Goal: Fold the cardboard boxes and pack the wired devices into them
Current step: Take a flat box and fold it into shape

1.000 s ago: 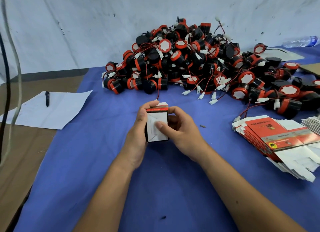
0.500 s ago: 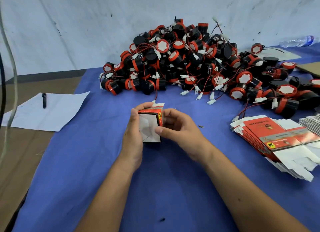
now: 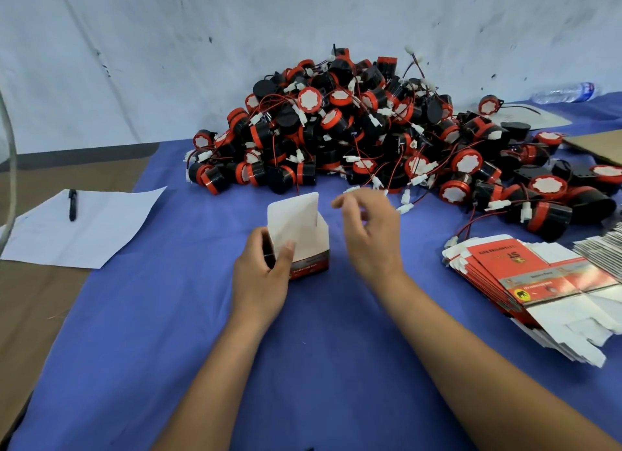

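— Box (image 3: 303, 238) first: where does the small red-and-white cardboard carton stand?
— Upright on the blue-covered bench (image 3: 168, 333), top flap raised, in front of the heap of black-and-red round wired devices (image 3: 370, 131).
— Who has it?
— The left hand (image 3: 261, 275) grips its left side, thumb on the white inner flap.
— And the other?
— The right hand (image 3: 370, 235) hovers just beside it, fingers loosely curled, holding nothing.
— Anything else?
— A stack of flat red printed cartons (image 3: 538, 282) at right; a white paper sheet (image 3: 84, 228) with a black pen (image 3: 72, 204) at left.
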Demonstrator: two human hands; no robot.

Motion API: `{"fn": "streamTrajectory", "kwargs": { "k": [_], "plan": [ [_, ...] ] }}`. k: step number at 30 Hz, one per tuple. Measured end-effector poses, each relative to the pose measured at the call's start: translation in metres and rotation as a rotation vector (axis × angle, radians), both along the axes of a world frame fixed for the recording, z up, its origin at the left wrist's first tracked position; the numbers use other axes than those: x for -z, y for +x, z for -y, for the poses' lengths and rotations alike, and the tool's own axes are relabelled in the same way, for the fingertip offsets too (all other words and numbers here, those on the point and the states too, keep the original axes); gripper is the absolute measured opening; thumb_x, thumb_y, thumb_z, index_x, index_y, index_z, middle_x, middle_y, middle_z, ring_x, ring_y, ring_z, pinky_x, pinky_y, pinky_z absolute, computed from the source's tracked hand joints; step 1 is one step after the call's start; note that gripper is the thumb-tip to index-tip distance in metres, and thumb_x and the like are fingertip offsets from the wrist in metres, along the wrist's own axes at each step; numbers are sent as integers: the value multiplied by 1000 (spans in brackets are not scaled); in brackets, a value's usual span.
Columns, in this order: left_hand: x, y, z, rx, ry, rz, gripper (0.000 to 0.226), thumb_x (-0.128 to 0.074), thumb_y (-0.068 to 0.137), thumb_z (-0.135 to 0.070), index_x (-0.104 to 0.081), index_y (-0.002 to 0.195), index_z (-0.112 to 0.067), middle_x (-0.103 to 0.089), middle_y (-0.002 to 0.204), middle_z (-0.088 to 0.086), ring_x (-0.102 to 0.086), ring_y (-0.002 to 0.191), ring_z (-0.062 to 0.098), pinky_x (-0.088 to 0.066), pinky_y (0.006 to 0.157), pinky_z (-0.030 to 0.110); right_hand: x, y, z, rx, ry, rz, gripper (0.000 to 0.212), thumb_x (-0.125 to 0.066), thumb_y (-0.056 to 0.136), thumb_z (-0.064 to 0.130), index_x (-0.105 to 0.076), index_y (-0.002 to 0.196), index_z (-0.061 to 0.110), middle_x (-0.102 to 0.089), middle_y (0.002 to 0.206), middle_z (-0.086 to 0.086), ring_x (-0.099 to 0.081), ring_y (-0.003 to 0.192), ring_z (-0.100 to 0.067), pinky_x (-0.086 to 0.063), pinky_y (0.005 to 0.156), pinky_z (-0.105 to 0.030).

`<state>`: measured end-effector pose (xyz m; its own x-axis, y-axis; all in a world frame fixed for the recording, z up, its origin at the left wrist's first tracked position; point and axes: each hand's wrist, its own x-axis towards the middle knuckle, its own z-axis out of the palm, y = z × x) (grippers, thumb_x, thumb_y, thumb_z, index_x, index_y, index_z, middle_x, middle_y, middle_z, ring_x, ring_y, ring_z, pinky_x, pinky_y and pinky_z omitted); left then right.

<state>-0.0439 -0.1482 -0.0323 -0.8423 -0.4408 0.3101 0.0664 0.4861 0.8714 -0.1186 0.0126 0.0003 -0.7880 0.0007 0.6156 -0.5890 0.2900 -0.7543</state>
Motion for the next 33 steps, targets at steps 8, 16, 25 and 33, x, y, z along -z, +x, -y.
{"fn": "streamTrajectory", "kwargs": {
  "k": [8, 16, 25, 33],
  "plan": [
    [4, -4, -2, -32, -36, 32, 7, -63, 101, -29, -56, 104, -29, -65, 94, -21, -58, 86, -16, -40, 61, 7, 5, -100, -41, 218, 984, 553, 65, -53, 102, 44, -30, 158, 19, -1, 169, -13, 5, 155, -37, -8, 120, -68],
    [1, -2, -1, -119, -36, -1, 11, -59, 103, -26, -56, 94, -22, -64, 83, -13, -59, 75, -4, -39, 58, 14, 8, -44, -26, 183, 807, 329, 36, -57, 103, 33, -57, 76, 9, -61, 94, -10, -58, 96, -34, -41, 75, -40],
    [-3, 3, 16, -442, 18, -48, 11, -52, 102, -19, -57, 96, -12, -59, 81, -10, -55, 80, 22, -38, 70, 35, -18, 18, -42, 219, 1131, 445, 39, -60, 95, 33, -38, 69, 15, -63, 92, -7, -56, 84, -31, -36, 64, -31],
    [-4, 3, 12, -381, 133, -43, 11, -43, 93, -3, -51, 92, -10, -57, 81, -5, -52, 77, 21, -40, 62, 36, -7, 24, 16, 16, 941, 327, 79, -54, 82, 82, -50, 130, 20, -58, 123, -5, -47, 121, -28, -49, 94, -46]
  ]
}}
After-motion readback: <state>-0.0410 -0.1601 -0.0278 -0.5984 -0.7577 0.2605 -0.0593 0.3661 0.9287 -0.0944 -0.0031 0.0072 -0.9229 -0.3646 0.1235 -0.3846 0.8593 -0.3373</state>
